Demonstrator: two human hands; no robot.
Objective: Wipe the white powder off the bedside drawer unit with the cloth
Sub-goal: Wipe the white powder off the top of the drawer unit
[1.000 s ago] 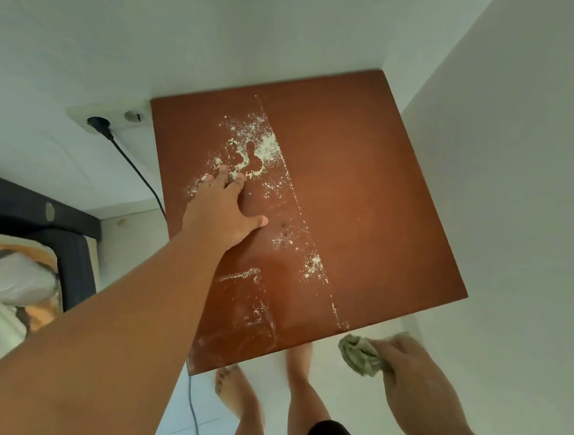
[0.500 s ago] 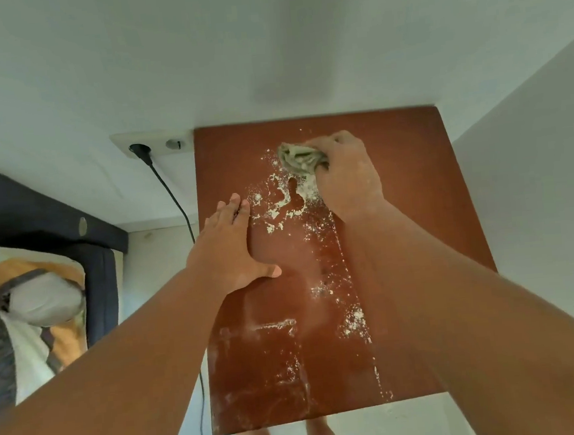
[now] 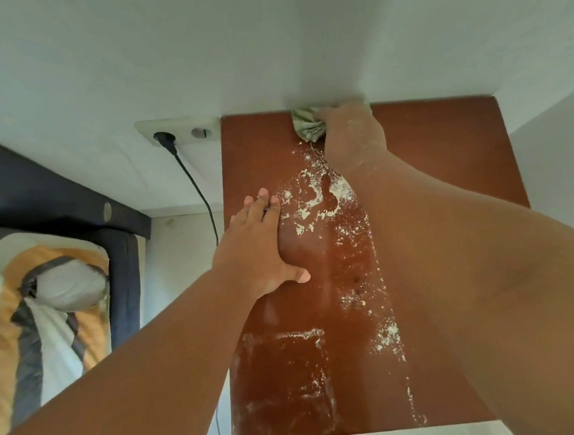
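Observation:
The reddish-brown top of the bedside drawer unit (image 3: 446,154) fills the middle of the view. White powder (image 3: 315,197) lies scattered in a band down its centre, with smears near the front left corner. My right hand (image 3: 354,135) presses a bunched green cloth (image 3: 307,125) onto the top at its back edge, against the wall. My left hand (image 3: 257,251) rests flat on the left part of the top, fingers together, beside the thickest powder. My right forearm hides part of the powder band.
White walls close in behind and to the right of the unit. A wall socket (image 3: 181,131) with a black plug and cable (image 3: 200,197) sits left of it. A bed with dark frame and patterned bedding (image 3: 40,308) lies at the left. My bare feet show below the front edge.
My right hand brought the cloth up from below the front edge onto the top, then pushed it past the powder to the back edge. My left hand stayed put.

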